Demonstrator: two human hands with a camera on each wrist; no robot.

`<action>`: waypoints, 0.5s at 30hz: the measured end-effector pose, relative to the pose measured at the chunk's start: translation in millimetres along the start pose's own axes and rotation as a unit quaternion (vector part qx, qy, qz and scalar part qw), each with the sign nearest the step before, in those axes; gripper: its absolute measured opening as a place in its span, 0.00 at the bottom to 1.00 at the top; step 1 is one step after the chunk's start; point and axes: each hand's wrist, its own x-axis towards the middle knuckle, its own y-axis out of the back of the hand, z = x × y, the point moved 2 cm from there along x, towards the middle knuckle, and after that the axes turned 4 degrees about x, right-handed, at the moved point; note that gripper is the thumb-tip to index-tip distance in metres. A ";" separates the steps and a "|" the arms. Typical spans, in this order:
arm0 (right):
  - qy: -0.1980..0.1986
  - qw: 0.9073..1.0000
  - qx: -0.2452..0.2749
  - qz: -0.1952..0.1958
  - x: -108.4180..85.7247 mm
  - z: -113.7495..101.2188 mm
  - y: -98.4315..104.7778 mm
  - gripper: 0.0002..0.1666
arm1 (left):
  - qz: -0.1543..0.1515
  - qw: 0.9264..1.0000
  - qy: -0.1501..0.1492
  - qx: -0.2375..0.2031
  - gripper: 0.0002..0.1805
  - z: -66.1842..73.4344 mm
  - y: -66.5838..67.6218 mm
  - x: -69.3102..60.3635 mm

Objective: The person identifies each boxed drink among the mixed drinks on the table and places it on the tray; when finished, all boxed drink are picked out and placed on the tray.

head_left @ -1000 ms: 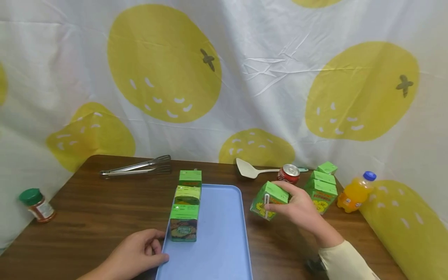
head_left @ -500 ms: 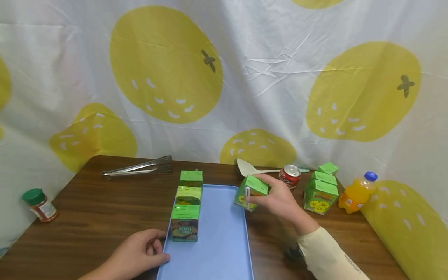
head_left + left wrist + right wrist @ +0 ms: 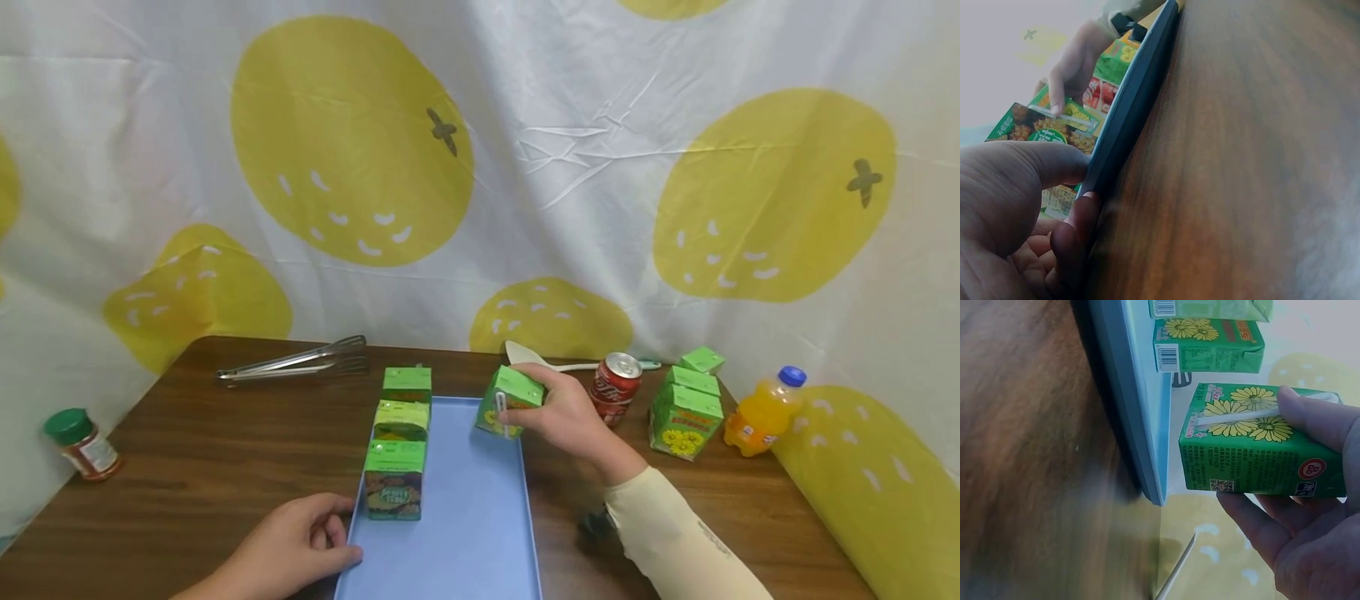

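A green drink carton (image 3: 510,392) with yellow flowers and a white straw on its side is gripped by my right hand (image 3: 566,417), thumb on the straw face. In the right wrist view this carton (image 3: 1260,453) hangs just above the tray's far right corner, apart from the tray. My left hand (image 3: 292,537) pinches the left rim of the blue tray (image 3: 472,533) between thumb and fingers, seen closely in the left wrist view. Along the tray's left side stand three cartons in a row; the nearest carton (image 3: 393,483) has a dark picture on its front.
Several more green cartons (image 3: 686,417) stand at the right beside a red soda can (image 3: 617,387) and an orange drink bottle (image 3: 763,412). Behind lie a white spatula (image 3: 528,362) and metal tongs (image 3: 292,362). A green-lidded spice jar (image 3: 82,446) is at far left.
My right hand has carried the carton leftward from the tray's right side to over its far right corner. The left hand stays on the tray rim.
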 end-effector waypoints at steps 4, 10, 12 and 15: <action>0.011 1.000 -0.008 -0.008 5.1 -0.5 -6.4 0.38 | -0.014 1.000 0.013 -0.014 0.32 -2.5 0.4 -0.6; 0.026 0.999 -0.030 -0.024 14.3 -2.1 -12.3 0.37 | -0.020 0.999 0.022 -0.019 0.32 -2.1 1.2 0.0; 0.032 0.998 -0.043 -0.029 17.1 -2.5 -13.5 0.36 | -0.021 0.999 0.023 -0.019 0.32 -1.4 1.2 0.7; 0.037 0.997 -0.055 -0.039 20.2 -2.4 -15.3 0.36 | -0.023 0.999 0.026 -0.020 0.32 -0.3 1.3 1.8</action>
